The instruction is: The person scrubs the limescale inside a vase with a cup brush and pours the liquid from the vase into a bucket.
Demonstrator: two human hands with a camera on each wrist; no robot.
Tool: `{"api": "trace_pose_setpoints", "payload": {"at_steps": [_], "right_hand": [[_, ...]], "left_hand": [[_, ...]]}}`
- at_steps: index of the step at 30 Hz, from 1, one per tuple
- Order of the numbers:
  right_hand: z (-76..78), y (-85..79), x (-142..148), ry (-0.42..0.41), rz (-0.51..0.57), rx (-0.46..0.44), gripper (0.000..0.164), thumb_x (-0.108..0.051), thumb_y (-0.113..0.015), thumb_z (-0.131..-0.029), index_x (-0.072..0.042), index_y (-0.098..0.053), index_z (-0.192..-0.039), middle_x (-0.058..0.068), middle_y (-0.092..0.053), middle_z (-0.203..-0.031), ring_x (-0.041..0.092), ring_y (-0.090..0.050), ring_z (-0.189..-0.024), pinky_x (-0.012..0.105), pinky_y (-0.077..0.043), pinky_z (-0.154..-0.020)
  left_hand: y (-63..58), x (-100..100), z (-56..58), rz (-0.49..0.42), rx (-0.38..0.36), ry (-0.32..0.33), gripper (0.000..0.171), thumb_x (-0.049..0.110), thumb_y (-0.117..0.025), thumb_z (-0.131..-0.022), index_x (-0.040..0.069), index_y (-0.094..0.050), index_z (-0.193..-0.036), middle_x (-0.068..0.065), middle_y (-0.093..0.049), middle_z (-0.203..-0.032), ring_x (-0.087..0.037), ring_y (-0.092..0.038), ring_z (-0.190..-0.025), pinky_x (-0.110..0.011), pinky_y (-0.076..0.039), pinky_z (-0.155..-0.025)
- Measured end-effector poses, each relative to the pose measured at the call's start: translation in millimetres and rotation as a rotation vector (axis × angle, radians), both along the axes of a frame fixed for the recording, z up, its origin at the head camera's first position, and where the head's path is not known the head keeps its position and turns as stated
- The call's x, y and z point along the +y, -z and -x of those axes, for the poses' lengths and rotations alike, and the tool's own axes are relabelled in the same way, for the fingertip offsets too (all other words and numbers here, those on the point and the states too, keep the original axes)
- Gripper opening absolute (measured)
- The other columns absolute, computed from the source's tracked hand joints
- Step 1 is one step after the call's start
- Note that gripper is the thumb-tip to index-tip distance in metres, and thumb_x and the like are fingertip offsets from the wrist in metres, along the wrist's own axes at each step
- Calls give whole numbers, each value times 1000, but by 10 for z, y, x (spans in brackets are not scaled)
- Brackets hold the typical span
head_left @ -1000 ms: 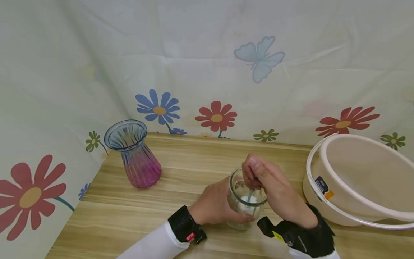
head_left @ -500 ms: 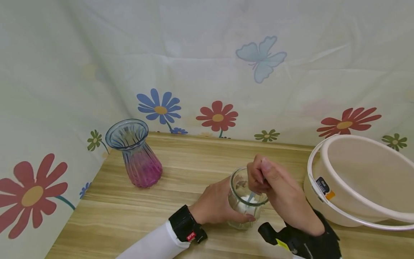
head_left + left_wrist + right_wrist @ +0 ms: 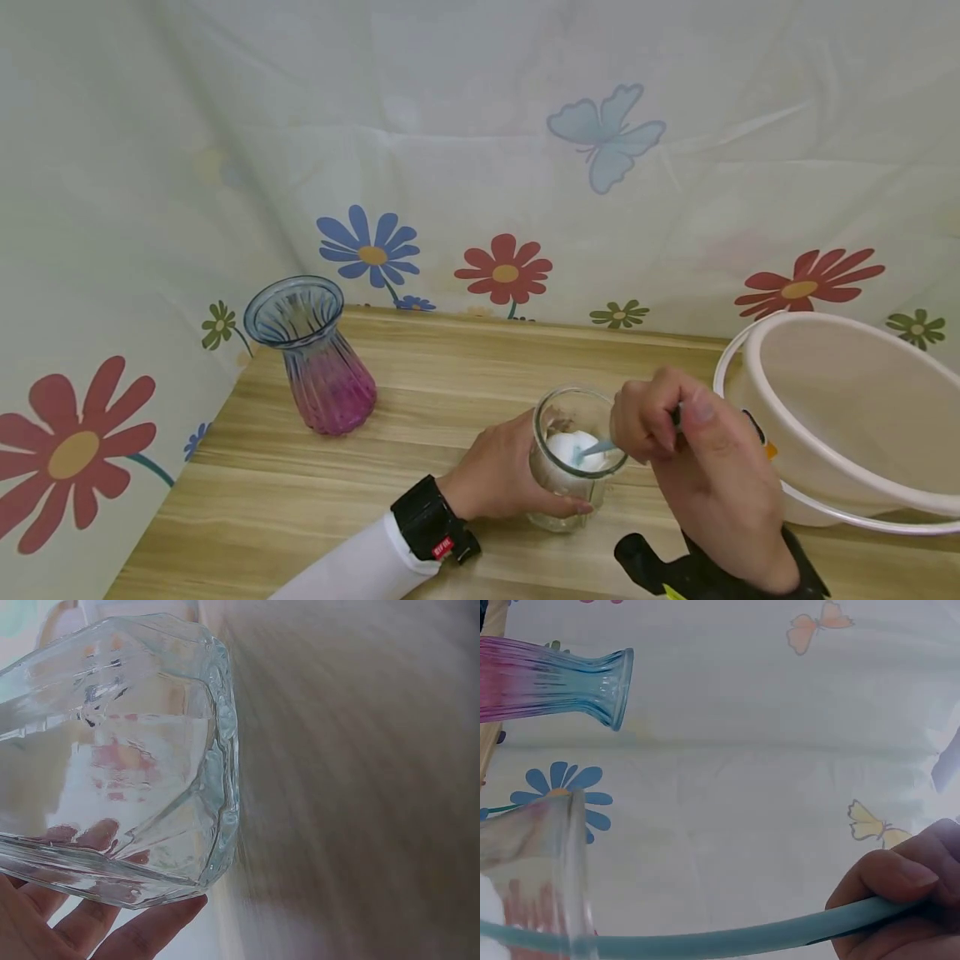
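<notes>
In the head view my left hand [image 3: 491,471] grips a clear glass jar [image 3: 558,523], its thumb across the near side. The left wrist view shows the jar's faceted side and thick base [image 3: 214,780], with fingers along its lower side. My right hand [image 3: 705,475], right of the rim, holds the light-blue handle [image 3: 705,941] of what looks like a bottle brush. The brush's white, rounded head [image 3: 564,447] sits inside the jar. Its handle leans over the rim to the right, and my curled fingers hide the far end.
A ribbed vase [image 3: 330,387], blue at the top and pink below, stands at the left on the wooden table [image 3: 300,492]. At the right is a pale bucket [image 3: 806,471] with its bail handle down. A flower-printed curtain [image 3: 450,167] hangs behind.
My right hand has moved right and slightly toward me, tilting the brush handle lower over the rim. More of the white head shows. My left hand and the jar have hardly moved.
</notes>
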State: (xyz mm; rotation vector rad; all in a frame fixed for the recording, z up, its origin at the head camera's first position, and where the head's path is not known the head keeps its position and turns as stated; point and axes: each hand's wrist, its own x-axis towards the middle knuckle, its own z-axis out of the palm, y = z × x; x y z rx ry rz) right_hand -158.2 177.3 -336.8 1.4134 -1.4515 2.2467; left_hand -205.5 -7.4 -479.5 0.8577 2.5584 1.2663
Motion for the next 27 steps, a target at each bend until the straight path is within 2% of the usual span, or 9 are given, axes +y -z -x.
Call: {"api": "trace_pose_setpoints", "payload": {"at_steps": [5, 10, 15, 21, 27], "right_hand": [[6, -19, 7, -40, 95, -16, 38, -12, -10, -111, 2, -29, -82, 7, -28, -75, 19, -31, -67, 31, -22, -63], [42, 2, -8, -41, 84, -45, 37, -10, -8, -111, 2, -29, -83, 6, -27, -75, 18, -30, -66, 31, -22, -61], [99, 38, -65, 18, -49, -119, 37, -8, -7, -112, -1, -31, -85, 4, -27, -73, 17, -27, -61, 34, -22, -56], [155, 83, -142, 64, -219, -231, 36, -6, -9, -112, -4, -35, -88, 3, -26, -73, 19, -25, -59, 36, -22, -53], [193, 136, -188, 108, -353, -282, 36, -11, -16, -114, -3, -39, -87, 7, -27, -70, 24, -26, -58, 38, -25, -54]], "left_hand": [[1, -3, 2, -11, 11, 7, 96, 71, -85, -69, 36, -40, -146, 14, -62, -124, -1, -61, -105, -23, -53, -87], [9, -3, 8, -13, 15, 9, 97, 71, -85, -69, 36, -39, -147, 14, -62, -124, -1, -62, -104, -22, -53, -86], [24, -7, 13, 3, 21, -1, 97, 72, -84, -69, 31, -41, -146, 11, -63, -126, -1, -62, -102, -20, -53, -82], [34, -9, 25, -7, 4, 11, 94, 70, -84, -70, 35, -40, -145, 14, -62, -127, -1, -62, -102, -20, -53, -83], [39, -3, 32, 10, 55, 30, 89, 70, -82, -73, 35, -41, -144, 15, -60, -127, 0, -61, -103, -20, -53, -83]]}}
